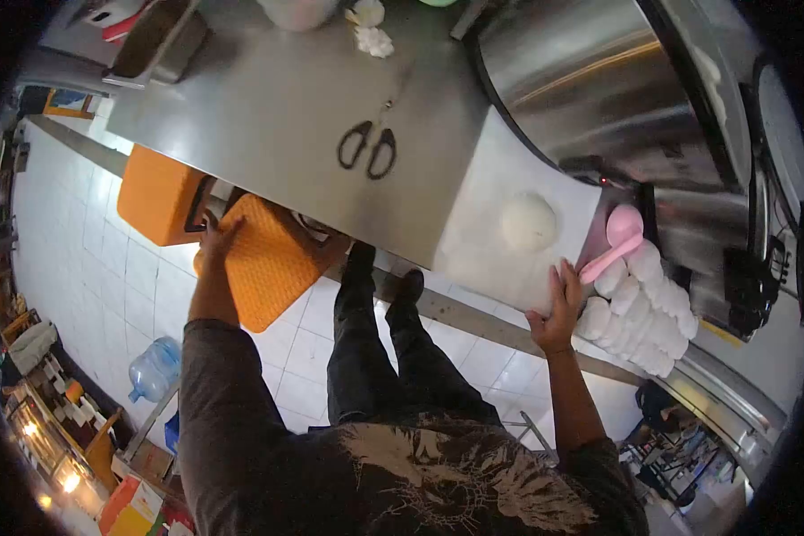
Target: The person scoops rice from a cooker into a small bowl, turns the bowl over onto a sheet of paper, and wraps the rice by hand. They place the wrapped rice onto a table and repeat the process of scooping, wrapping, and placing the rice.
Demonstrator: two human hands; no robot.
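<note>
My left hand (216, 239) is at the upper left corner of a tilted orange woven-textured container (272, 263), just below the steel table's edge. Its fingers and thumb close about that corner, partly hidden. My right hand (558, 308) rests with fingers spread at the front edge of a white sheet (482, 255), holding nothing. A round white ball of dough (529, 221) lies on this sheet. Right beside the fingertips are a pink spoon (615, 257) and a pile of small white bundles (643, 313). Black-handled scissors (366, 150) lie on the steel table (268, 98).
A second orange container (159, 195) stands under the table at left. A metal pan (156, 40) sits at the far left corner. Large steel equipment (598, 71) stands at back right. On the tiled floor lies a blue water jug (156, 368).
</note>
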